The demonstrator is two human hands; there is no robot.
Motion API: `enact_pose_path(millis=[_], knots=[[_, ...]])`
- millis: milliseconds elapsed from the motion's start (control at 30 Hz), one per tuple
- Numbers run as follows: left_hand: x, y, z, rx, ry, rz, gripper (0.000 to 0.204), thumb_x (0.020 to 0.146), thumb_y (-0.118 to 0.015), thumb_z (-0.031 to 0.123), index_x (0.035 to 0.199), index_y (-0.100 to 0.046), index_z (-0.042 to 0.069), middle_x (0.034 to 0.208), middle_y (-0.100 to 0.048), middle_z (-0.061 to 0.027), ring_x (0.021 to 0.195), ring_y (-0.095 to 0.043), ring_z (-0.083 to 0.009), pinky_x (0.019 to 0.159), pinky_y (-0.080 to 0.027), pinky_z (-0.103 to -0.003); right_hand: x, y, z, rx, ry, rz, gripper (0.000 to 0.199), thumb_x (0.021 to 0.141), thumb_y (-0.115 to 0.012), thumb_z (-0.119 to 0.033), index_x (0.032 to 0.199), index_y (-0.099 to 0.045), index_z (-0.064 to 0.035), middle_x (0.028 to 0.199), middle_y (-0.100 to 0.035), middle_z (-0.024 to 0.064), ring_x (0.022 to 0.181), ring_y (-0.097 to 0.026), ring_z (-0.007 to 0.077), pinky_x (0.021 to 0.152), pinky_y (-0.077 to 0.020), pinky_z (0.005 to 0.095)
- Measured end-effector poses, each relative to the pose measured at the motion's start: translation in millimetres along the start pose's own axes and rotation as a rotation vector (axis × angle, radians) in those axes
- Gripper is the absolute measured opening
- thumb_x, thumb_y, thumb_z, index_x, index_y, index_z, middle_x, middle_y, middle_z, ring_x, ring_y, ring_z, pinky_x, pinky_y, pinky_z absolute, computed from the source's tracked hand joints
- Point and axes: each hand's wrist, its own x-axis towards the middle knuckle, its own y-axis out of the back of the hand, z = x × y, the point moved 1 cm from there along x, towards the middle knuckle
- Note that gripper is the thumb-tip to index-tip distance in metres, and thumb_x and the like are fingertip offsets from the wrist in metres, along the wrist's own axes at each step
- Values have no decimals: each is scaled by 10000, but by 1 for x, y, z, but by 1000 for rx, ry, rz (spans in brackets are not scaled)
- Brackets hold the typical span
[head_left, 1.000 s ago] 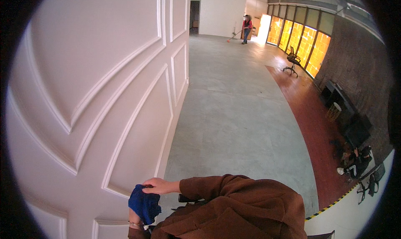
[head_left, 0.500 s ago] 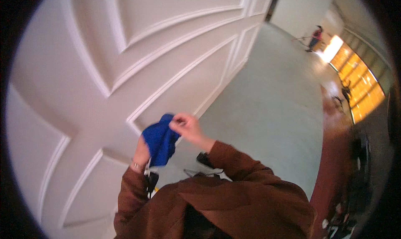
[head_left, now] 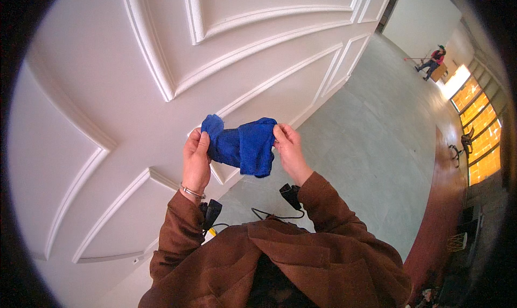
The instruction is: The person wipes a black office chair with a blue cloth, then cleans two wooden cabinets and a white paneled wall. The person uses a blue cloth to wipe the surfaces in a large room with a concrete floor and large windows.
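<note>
Up close, wearing a matte brown jacket (head_left: 291, 248), cut off at the bottom edge. Holding up the cloth (head_left: 256, 148), soft, blue and rumpled, between left hand (head_left: 196, 160) and right hand (head_left: 292, 153), pinching an end in each; can't see all the fingertips behind it. Just past that, a smooth pale wall (head_left: 134, 125) with raised, ridged moulding (head_left: 145, 38). Then out across flat grey floor (head_left: 366, 135) to a tiny person (head_left: 433, 61), too small for detail.

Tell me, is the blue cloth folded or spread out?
Partly folded. The blue cloth is held between the left hand and right hand, with creases and an overlapping layer showing.
</note>
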Motion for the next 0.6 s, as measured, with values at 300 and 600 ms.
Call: enact_pose_path(millis=[300,600], knots=[[11,-25,2,-162,37,-154,253,1040,-475,191,1207,-543,13,1111,-631,-55,996,-594,-133,903,-487,-277,-15,-16,18,238,-257,-347,439,1020,-508,-338,1273,-518,20,1203,-603,97,1112,-572,175,976,-462,325],[8,-6,23,-33,-137,24,247,1030,-503,196,1209,-567,38,1070,-638,-7,948,-586,-94,866,-480,-248,1,7,23,-273,-113,-386,392,921,-649,-184,1242,-578,30,1045,-681,76,917,-642,145,830,-533,292]])
